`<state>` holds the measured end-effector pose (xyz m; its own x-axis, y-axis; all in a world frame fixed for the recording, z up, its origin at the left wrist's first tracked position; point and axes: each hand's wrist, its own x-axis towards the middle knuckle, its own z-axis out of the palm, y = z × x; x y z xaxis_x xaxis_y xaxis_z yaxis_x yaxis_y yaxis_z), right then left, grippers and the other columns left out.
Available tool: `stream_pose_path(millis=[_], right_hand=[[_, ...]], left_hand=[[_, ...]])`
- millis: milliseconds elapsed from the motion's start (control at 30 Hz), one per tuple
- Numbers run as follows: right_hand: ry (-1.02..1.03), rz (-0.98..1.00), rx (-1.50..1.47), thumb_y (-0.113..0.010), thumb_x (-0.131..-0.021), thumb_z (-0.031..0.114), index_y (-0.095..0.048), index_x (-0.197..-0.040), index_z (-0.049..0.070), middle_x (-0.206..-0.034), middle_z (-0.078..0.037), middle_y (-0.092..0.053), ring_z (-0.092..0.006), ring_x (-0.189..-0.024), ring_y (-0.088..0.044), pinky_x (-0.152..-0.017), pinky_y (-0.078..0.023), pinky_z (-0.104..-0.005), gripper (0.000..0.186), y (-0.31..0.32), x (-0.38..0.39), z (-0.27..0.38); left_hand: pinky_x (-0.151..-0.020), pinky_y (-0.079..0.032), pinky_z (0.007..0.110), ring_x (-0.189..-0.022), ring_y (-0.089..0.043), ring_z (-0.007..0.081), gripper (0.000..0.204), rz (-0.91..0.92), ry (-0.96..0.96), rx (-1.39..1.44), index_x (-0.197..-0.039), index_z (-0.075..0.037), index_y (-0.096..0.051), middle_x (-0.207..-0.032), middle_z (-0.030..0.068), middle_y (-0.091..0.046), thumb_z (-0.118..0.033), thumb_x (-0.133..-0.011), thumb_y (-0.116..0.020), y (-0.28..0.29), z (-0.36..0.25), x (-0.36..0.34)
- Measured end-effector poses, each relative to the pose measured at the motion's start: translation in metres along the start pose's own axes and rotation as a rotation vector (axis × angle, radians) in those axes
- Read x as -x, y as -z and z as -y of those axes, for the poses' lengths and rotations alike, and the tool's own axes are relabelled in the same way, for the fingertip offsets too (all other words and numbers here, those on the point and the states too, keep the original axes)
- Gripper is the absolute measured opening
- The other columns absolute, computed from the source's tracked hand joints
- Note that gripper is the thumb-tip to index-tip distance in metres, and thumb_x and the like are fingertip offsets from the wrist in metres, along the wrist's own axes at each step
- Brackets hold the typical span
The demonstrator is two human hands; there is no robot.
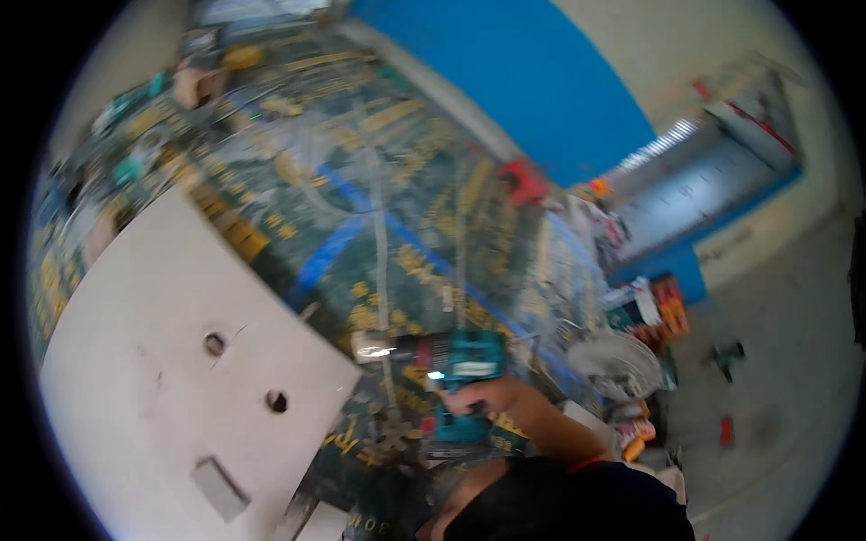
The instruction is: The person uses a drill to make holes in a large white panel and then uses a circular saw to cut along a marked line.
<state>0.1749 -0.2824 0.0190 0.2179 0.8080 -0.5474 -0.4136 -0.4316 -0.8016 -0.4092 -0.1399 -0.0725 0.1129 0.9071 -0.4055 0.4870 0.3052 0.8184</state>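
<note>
My right hand point(483, 394) is wrapped round the grip of a teal and black cordless drill point(476, 356), whose body lies level and points left. A pale, shiny cylindrical bit point(372, 346), like a hole saw though blurred, sits in its chuck. The bit's end is next to the right corner of a large off-white panel point(144, 325). Two round holes point(276, 401) go through the panel, and a small grey block point(219, 489) lies on it. Bare skin shows at the lower edge beside a dark sleeve; my left hand cannot be made out.
Green floor sheeting with yellow print point(415, 270) carries blue tape strips point(338, 248) and pale cords. A whitish bucket point(615, 362) stands at the right, near a red-orange box point(669, 305). Another tool point(727, 361) lies on the grey floor. Clutter fills the far left.
</note>
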Motion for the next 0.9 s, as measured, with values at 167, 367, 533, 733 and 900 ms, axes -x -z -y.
stream_pose_path(millis=[167, 367, 533, 733, 900], right_hand=[[-0.225, -0.584, 0.488, -0.076, -0.079, 0.021, -0.068, -0.087, 0.004, -0.077, -0.004, -0.066, -0.0148, -0.071, -0.062, -0.065, -0.050, -0.0342, 0.021, -0.022, 0.020, 0.055], [0.121, -0.939, 0.252, -0.078, -0.076, 0.014, -0.068, -0.102, 0.005, -0.087, -0.003, -0.066, -0.0146, -0.079, -0.061, -0.068, -0.048, -0.0319, 0.029, 0.099, 0.071, 0.015], [0.284, -1.182, 0.095, -0.080, -0.072, 0.007, -0.060, -0.111, 0.009, -0.099, -0.002, -0.059, -0.0174, -0.094, -0.057, -0.081, -0.044, -0.0363, 0.044, 0.154, 0.102, -0.023], [0.298, -1.407, -0.039, -0.076, -0.071, -0.001, -0.059, -0.101, 0.009, -0.093, -0.004, -0.059, -0.0195, -0.086, -0.059, -0.077, -0.046, -0.0360, 0.035, 0.187, 0.156, -0.055], [0.473, -1.423, -0.231, -0.070, -0.069, -0.005, -0.060, -0.097, 0.007, -0.088, -0.007, -0.062, -0.0234, -0.082, -0.062, -0.073, -0.049, -0.0366, 0.032, 0.168, 0.234, -0.039]], left_hand=[[-0.080, -0.050, 0.033, -0.090, -0.059, 0.0215, 0.027, 0.165, 0.005, -0.029, -0.113, 0.004, -0.060, -0.102, 0.0119, -0.063, -0.015, -0.095, -0.065, -0.018, -0.040, -0.003], [-0.086, -0.051, 0.033, -0.097, -0.060, 0.0219, 0.025, 0.333, 0.092, -0.076, -0.112, 0.003, -0.062, -0.107, 0.0120, -0.064, -0.013, -0.093, -0.066, -0.023, -0.029, -0.012], [-0.086, -0.051, 0.036, -0.098, -0.062, 0.0242, 0.022, 0.467, -0.210, -0.265, -0.107, 0.001, -0.065, -0.108, 0.0141, -0.065, -0.015, -0.091, -0.068, -0.012, -0.009, -0.038], [-0.086, -0.051, 0.036, -0.098, -0.062, 0.0237, 0.022, 0.608, -0.143, -0.386, -0.107, 0.001, -0.065, -0.107, 0.0135, -0.066, -0.015, -0.092, -0.067, -0.097, -0.058, -0.064], [-0.086, -0.051, 0.036, -0.098, -0.062, 0.0234, 0.023, 0.746, -0.169, -0.482, -0.108, 0.001, -0.065, -0.107, 0.0131, -0.066, -0.016, -0.092, -0.067, -0.151, -0.080, -0.076]])
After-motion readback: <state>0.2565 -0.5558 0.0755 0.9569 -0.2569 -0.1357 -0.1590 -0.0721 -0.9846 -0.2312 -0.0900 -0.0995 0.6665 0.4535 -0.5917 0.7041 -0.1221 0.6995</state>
